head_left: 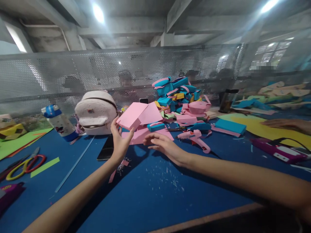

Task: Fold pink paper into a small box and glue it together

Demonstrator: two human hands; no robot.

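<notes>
In the head view my left hand (121, 139) grips a thick pink paper stack (132, 115) by its near left side, thumb in front and fingers behind; whether it is loose sheets or a folded box I cannot tell. My right hand (165, 145) is just right of it, fingers stretched and slightly bent, with nothing in them. Beneath and behind both hands lie more pink sheets (139, 134). A small blue paper box with a pink strip (155, 126) rests on them. Right of my right hand is a pink glue gun (195, 139).
Behind stands a heap of blue and pink paper pieces (175, 94). To the left are a white backpack (96, 113), a bottle (59, 124), scissors (26, 168) and a dark phone (106, 149). At right are a tumbler (228, 100), a purple device (279, 150) and another person's hand (284, 123).
</notes>
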